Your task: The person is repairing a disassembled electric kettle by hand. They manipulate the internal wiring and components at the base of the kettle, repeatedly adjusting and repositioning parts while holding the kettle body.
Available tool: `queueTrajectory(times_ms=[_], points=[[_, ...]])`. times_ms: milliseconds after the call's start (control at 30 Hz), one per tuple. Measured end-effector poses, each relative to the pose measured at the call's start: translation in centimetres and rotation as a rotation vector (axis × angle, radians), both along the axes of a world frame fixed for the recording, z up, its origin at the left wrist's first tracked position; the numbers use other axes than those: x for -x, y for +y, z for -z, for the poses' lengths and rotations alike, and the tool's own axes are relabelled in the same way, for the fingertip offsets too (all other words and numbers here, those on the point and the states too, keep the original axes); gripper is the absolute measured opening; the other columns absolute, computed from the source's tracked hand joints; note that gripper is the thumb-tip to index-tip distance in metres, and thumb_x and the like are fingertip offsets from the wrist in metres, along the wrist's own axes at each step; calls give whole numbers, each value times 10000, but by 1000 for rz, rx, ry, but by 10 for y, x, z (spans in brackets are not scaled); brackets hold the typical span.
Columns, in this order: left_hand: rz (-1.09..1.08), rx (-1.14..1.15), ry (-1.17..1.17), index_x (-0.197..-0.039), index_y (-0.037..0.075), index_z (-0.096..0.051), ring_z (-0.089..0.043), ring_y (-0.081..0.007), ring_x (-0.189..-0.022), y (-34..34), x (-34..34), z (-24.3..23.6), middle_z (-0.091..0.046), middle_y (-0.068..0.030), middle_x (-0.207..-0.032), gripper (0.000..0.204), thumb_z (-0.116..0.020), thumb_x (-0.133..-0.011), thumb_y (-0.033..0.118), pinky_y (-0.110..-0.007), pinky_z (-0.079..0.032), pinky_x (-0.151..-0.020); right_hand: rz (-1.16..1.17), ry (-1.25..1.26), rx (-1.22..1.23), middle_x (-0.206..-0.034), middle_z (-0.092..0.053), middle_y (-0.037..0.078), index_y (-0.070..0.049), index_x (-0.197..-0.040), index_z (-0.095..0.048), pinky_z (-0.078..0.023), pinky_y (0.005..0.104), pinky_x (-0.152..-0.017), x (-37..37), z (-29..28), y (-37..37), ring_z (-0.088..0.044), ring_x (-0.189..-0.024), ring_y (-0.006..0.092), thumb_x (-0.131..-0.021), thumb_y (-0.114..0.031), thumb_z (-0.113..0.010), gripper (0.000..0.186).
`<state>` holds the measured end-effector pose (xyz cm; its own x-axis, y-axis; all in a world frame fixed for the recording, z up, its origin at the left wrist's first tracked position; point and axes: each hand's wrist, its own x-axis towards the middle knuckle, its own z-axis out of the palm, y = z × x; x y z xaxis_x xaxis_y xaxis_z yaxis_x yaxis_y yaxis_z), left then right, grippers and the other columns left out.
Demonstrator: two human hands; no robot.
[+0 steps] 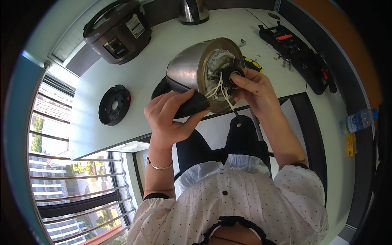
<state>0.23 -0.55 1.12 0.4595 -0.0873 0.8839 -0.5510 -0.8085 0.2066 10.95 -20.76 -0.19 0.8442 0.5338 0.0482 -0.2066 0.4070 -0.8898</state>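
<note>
A stainless steel kettle body [185, 65] lies tilted at the desk's front edge, its underside facing right and showing white wires [224, 93]. My left hand [167, 116] is closed round the kettle's black handle [194, 107] at the lower left. My right hand [255, 90] pinches a black round connector [236, 74] at the middle of the underside, thumb on top; its other fingers are partly hidden. Loose wire ends hang below the kettle over my knees. A yellow-and-black tool [252, 64] lies just behind my right hand.
A black round base [104, 104] sits on the desk [81, 122] at left, near a barred window. A rice cooker [116, 38] and another kettle [192, 12] stand behind. An open tool case [294, 53] with small parts lies right. A water bottle [355, 122] is at the right edge.
</note>
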Motion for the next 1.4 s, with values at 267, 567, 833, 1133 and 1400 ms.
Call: queueTrajectory(times_ms=[267,567,833,1133,1400], points=[[2,-7,16,-833,27,-675,-598,-210,-517,-2,0,-3,-622,-77,-632,383,-868,-541,182,-276,-461,-493,38,27,6,-711,-640,67,25,-855,-637,-520,194,-496,-2,-2,1,-610,-543,110,-828,-143,-722,191],[-8,-3,43,-832,49,-676,-593,-212,-511,-3,0,-5,-623,-66,-631,352,-852,-570,206,-281,-451,-475,-24,200,-39,-760,-670,109,56,-936,-626,-532,177,-488,-4,0,-3,-655,-594,127,-884,-143,-658,208],[4,-8,30,-835,47,-678,-592,-210,-510,0,-1,-4,-618,-62,-624,361,-851,-566,216,-282,-453,-474,-25,246,-121,-785,-676,97,52,-953,-624,-550,181,-499,1,3,0,-669,-607,128,-893,-140,-649,203],[3,21,44,-842,41,-670,-621,-219,-528,3,2,-4,-634,-79,-637,373,-859,-564,203,-276,-471,-489,-19,123,-52,-784,-663,88,20,-887,-629,-564,208,-519,1,4,3,-648,-579,134,-861,-110,-684,144],[21,43,38,-829,34,-672,-628,-221,-538,5,4,-5,-634,-85,-638,361,-861,-562,187,-276,-478,-496,18,-152,67,-828,-656,57,1,-879,-621,-560,225,-565,-1,-8,4,-643,-665,123,-789,-127,-760,210]])
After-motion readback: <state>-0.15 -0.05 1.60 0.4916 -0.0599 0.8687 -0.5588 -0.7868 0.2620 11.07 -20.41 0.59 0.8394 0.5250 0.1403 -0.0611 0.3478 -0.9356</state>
